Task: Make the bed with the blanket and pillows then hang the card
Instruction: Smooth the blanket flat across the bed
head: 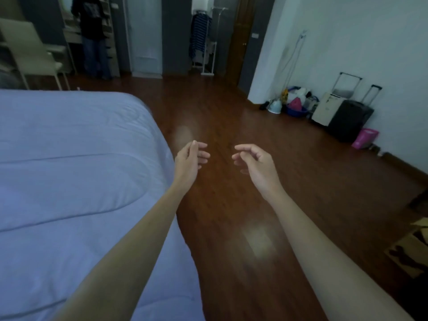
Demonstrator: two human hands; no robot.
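Honestly, with my left hand and right hand both empty and loosely spread over the wooden floor, I risk leaving the pale blue quilted blanket unevenly draped.

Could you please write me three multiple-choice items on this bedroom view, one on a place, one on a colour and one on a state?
1. Where does the black suitcase stand?
A. On the bed
B. By the right wall
C. Under the chair

2. What colour is the blanket?
A. Pale blue
B. Red
C. Green

3. What do the left hand and right hand hold?
A. A pillow
B. A card
C. Nothing

Answers:
1. B: it sits on the floor against the white wall at the right.
2. A: the spread cover looks pale blue.
3. C: both hands hang open over the floor, fingers loosely curled.
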